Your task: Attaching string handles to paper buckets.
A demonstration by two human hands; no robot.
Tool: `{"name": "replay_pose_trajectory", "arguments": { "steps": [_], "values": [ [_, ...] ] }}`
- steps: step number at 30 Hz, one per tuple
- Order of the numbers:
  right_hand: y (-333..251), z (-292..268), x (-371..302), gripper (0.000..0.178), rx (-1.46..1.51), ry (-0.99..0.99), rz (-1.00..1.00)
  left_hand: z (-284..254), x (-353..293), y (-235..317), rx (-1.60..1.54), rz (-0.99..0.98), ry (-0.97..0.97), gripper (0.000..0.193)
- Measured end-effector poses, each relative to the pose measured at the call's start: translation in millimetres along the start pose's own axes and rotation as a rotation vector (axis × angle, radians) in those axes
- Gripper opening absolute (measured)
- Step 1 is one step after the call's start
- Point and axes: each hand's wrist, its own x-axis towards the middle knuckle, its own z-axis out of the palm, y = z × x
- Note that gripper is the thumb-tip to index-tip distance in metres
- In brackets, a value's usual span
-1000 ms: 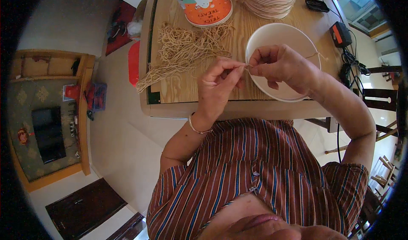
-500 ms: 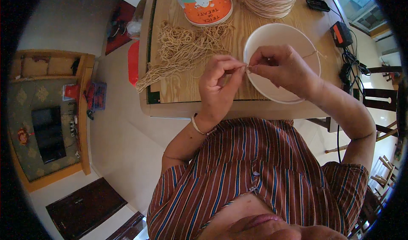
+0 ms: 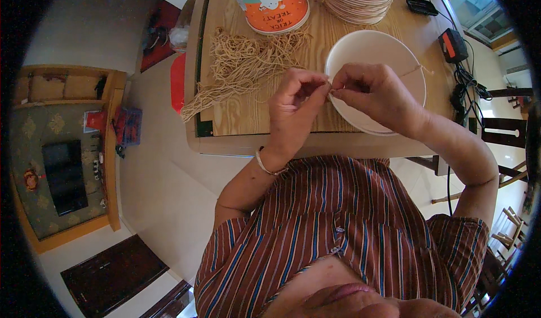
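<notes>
A white round paper bucket [image 3: 375, 46] stands at the table's front edge with its mouth up. At the left side of its rim, my left hand [image 3: 293, 107] and my right hand [image 3: 383, 95] meet, fingertips pinched together on a thin tan cord. My fingers hide most of that cord, and any knot in it. Across the bucket, a cord end [image 3: 421, 68] sticks out past the right rim. My right hand reaches over the bucket's mouth, and my left hand stays outside it. A heap of loose tan cords [image 3: 242, 64] lies to the left of the bucket.
Behind the cords stands an orange and green printed bucket [image 3: 276, 14]. A tall stack of nested buckets [image 3: 360, 1] rises beside it. On the right, a black and orange power adapter [image 3: 452, 46] and tangled black cables [image 3: 465, 90] lie along the wooden table's edge.
Both hands stay pinched at the left rim, shifted very slightly. My left hand's fingers have curled in a little more. The bucket has shifted very slightly right.
</notes>
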Motion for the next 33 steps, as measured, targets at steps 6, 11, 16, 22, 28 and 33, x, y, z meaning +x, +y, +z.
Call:
{"name": "replay_pose_trajectory", "arguments": {
  "steps": [6,11,16,22,28,33],
  "values": [
    [-4.1,-0.7,-0.1,0.007,0.075,-0.035,0.112,2.6,-1.5,-9.4,0.119,0.13,0.127,0.022],
    [-6.3,-2.0,-0.2,0.007,0.042,-0.031,0.13,3.4,-0.3,-2.0,0.487,0.384,0.11,0.018],
    [3.4,0.0,-0.2,0.006,0.003,0.01,-0.006,2.6,-2.7,4.5,0.642,0.511,0.09,0.018],
    [-12.0,-1.3,-0.6,0.007,0.058,-0.011,0.173,1.7,-7.4,8.2,0.668,0.533,0.073,0.021],
    [2.7,-0.5,-1.2,0.008,-0.023,-0.006,0.039,2.0,-6.4,12.6,0.698,0.503,0.062,0.019],
    [4.3,3.2,-3.9,0.006,0.08,-0.008,0.015,3.9,-9.0,13.5,0.658,0.416,0.08,0.019]
  ]
}}
